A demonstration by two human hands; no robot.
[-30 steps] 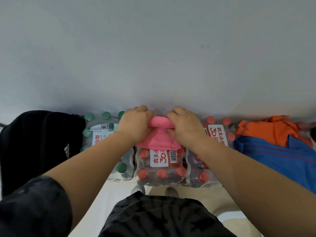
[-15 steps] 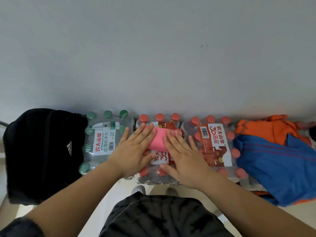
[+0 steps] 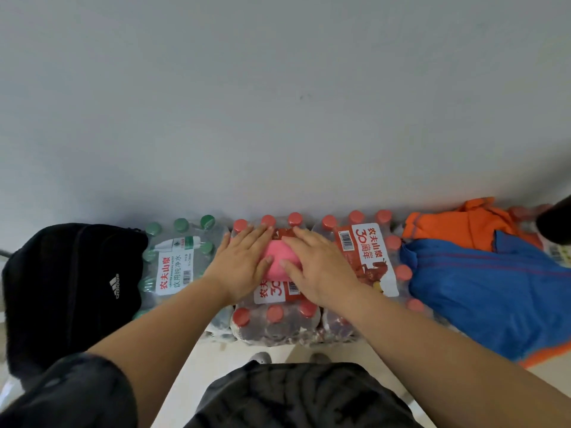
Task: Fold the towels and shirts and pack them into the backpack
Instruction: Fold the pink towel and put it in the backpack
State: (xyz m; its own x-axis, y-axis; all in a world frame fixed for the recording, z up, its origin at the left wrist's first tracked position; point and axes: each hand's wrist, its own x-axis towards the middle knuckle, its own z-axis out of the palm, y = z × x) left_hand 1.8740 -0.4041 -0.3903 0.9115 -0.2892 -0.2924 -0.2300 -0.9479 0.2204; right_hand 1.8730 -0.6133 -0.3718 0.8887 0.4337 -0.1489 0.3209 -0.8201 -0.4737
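Observation:
A small folded pink towel (image 3: 279,261) lies on top of the middle pack of red-capped water bottles (image 3: 275,316). My left hand (image 3: 242,264) presses flat on the towel's left side with straight fingers. My right hand (image 3: 318,270) presses flat on its right side, so only a strip of pink shows between them. A black backpack (image 3: 71,288) with a white logo stands at the far left. To the right lie a blue shirt (image 3: 494,291) and, behind it, an orange shirt (image 3: 457,227), both unfolded.
Packs of bottled water line the grey wall: a green-capped pack (image 3: 176,261) beside the backpack and another red-capped pack (image 3: 367,257) right of the towel. A dark object (image 3: 556,223) shows at the right edge. Pale floor and my shoes (image 3: 261,357) lie below.
A second ago both hands gripped the pink towel, bunched and lifted. They laid it down and flattened on it, and since half a second ago they have slid slightly away from me over it.

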